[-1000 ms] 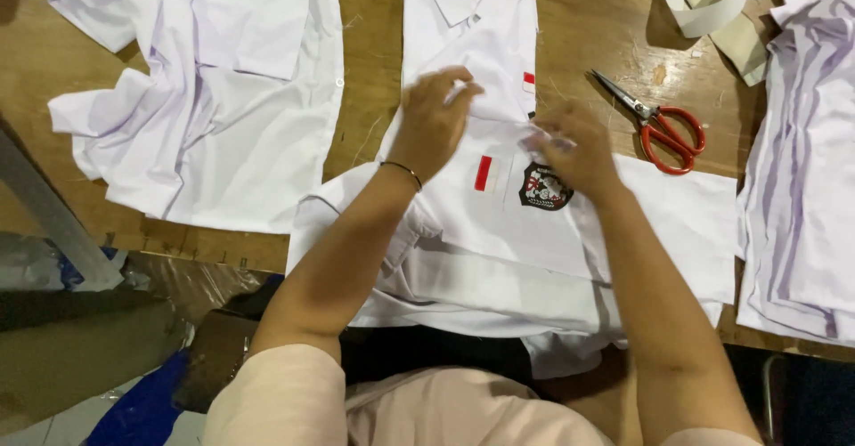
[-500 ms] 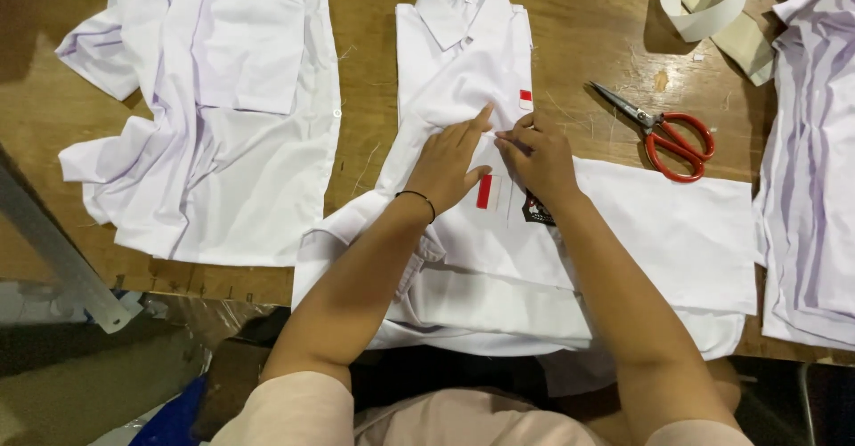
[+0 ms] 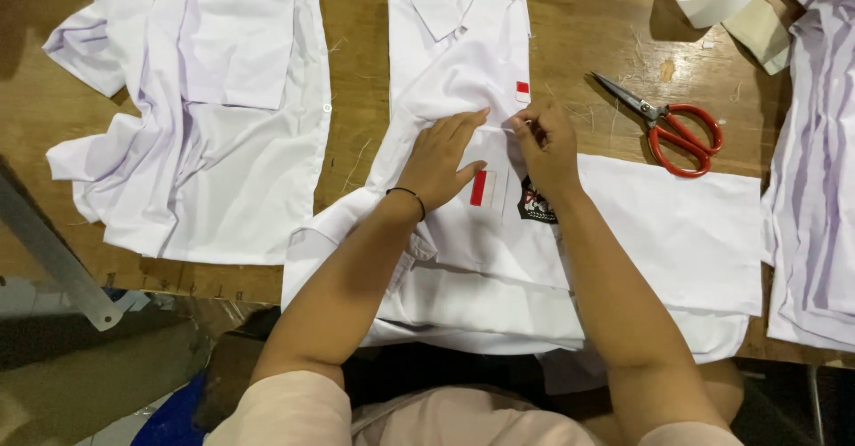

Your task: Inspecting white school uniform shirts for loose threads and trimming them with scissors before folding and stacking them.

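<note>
Both hands had come down onto the white shirt (image 3: 463,81) lying left of the red scissors (image 3: 681,134). The left hand (image 3: 441,157) lay flat and released, pinning the pocket, while the right hand (image 3: 545,143) pinched its top edge, so the pocket work looked under way

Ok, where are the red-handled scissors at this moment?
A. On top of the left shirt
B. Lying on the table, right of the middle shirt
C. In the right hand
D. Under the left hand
B: the scissors lie untouched on the wooden table, right of the middle shirt.
</note>
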